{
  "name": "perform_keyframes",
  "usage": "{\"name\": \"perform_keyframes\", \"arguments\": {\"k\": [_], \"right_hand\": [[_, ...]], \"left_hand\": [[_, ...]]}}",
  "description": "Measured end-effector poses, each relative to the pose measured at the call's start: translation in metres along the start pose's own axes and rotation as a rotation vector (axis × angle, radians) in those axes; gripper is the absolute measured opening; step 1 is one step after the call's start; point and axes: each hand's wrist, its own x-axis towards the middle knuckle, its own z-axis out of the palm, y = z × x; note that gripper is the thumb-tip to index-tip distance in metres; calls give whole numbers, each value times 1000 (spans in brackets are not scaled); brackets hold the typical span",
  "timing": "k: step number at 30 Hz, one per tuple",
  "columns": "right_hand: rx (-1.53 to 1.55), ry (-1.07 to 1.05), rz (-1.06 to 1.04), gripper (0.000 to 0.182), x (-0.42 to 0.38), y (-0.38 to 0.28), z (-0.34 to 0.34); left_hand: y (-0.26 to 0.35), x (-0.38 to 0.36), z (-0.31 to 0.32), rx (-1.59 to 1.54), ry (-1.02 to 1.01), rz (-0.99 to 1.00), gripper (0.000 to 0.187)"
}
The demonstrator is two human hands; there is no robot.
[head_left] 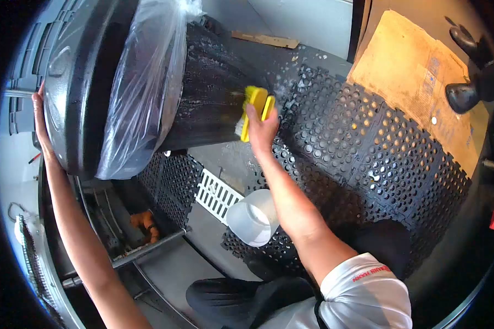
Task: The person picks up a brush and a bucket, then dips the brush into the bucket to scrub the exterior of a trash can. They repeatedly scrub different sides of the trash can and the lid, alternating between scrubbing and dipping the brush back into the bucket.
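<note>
My left hand [38, 112] lies flat on the rim of the tipped black bin [203, 93], steadying it. My right hand [260, 129] grips the yellow scrub brush [255, 107], bristles against the bin's wet side. I should press evenly and keep the bin braced.

The right hand [260, 129] gripped a yellow scrub brush [255, 109], its bristles pressed to the wet side of a black bin [208, 98] tipped on its side. The left hand [39, 118] lay flat against the bin's lid end, just beside a clear plastic liner [140, 93] bunched around the rim. Below the right forearm sat a translucent plastic tub [252, 219] on the perforated rubber mat [357, 153]. A white floor grate [217, 194] lay beside the tub. Flattened cardboard [417, 77] lay well beyond the right hand.
</note>
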Motion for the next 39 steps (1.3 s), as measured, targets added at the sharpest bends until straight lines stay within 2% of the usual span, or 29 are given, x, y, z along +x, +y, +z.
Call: {"name": "perform_keyframes", "arguments": {"k": [1, 2, 3, 4, 6, 7, 9, 10, 11, 12, 13, 15, 17, 18, 19, 20, 21, 22, 25, 26, 27, 29, 30, 31, 33, 35, 36, 39], "right_hand": [[-36, -56, 4, 41, 6, -3, -1], [-6, 49, -87, 46, 14, 25, 2], [126, 60, 3, 46, 19, 41, -4], [-36, 118, 4, 44, 25, 88, -12], [-115, 190, 35, 39, 27, 105, 1], [-43, 194, 73, 37, 17, 77, 15], [182, 60, 168, 28, -24, -30, 28], [240, -49, 134, 30, -40, -68, 35], [271, -126, -6, 34, -55, -97, 46], [160, -89, -224, 38, -69, -120, 58], [196, -141, -269, 41, -83, -157, 60], [175, -147, -212, 42, -70, -166, 59], [285, -53, -69, 38, -34, -99, 60], [210, 18, -7, 36, -21, -64, 47], [135, 81, 49, 34, -5, -25, 28], [-4, 127, 79, 34, 14, 29, 5], [-328, 115, 230, 41, 21, 65, -22], [-529, 91, 276, 47, 25, 85, -42], [-305, 116, 177, 40, 6, 72, -52], [-190, 83, 198, 33, 2, 57, -52], [-71, 84, 145, 30, -3, 44, -46], [-19, -21, -4, 31, -17, 7, -35], [4, -39, -64, 31, -33, -24, -26], [24, -56, -124, 32, -49, -50, -18], [40, -99, -247, 34, -66, -73, 3], [14, -139, -258, 36, -72, -75, 24], [39, -64, -161, 36, -78, -82, 32], [5, -32, -111, 38, -68, -66, 33]], "left_hand": [[3, -3, 6, -18, 20, -14, 64], [-2, -1, 1, 45, 47, 23, 64], [-7, 3, -5, 97, 86, 72, 65], [-5, 5, -1, 107, 89, 119, 65], [-16, 22, -17, 157, 53, 168, 66], [-20, 27, -27, 174, 25, 163, 66], [-18, 25, -18, 95, 55, 170, 66], [-15, 20, -12, 54, 54, 149, 67], [-13, 16, -9, 52, 23, 137, 68], [-11, 12, -6, 47, -8, 123, 68], [-7, 9, -4, 43, -36, 117, 68], [-10, 14, -8, 38, -40, 112, 68], [-16, 22, -13, 10, -13, 64, 67], [-30, 38, -26, 28, 8, 147, 59], [-31, 39, -30, 187, 12, 230, 60], [-29, 35, -29, 263, 22, 290, 58], [-29, 31, -26, 340, 30, 351, 56], [-36, 37, -34, 373, 10, 369, 57], [-28, 32, -36, 541, 26, 394, 63], [-13, 20, -29, 454, 19, 246, 64], [0, 11, -32, 504, 0, 143, 64], [-10, 28, -55, 353, -36, 73, 65], [-8, 24, -52, 396, -12, 93, 64], [-29, 38, -63, 367, -116, 151, 61], [-39, 34, -57, 242, -148, 175, 59], [-33, 30, -60, 157, -111, -4, 60], [-35, 32, -62, 169, -119, -8, 60], [-37, 36, -65, 222, -102, 21, 59]]}}
